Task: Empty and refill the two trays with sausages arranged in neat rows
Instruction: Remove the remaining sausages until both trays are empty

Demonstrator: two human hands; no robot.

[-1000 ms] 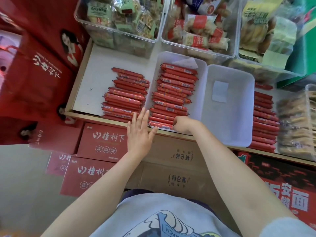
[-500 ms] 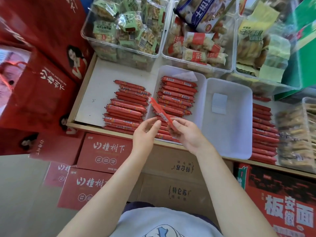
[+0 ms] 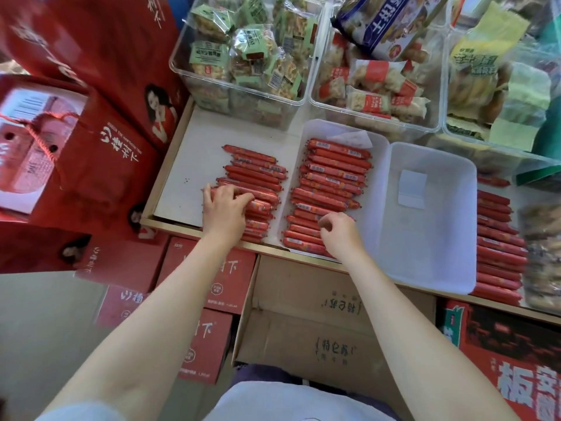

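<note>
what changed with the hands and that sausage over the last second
The sausage held up between both hands half a second ago is no longer raised. The left hand has moved left onto the loose pile of sausages on the shelf, fingers curled over them. The right hand has dropped to the near rows in the filled tray, fingers curled. The empty tray stayed empty.

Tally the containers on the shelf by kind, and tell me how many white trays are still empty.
White plastic trays: 2, the left tray holding rows of red sausages, the right tray empty of sausages.
Clear plastic snack bins: 3, the left bin, middle bin, right bin.
Total: 5 containers, 1 empty tray.
</note>
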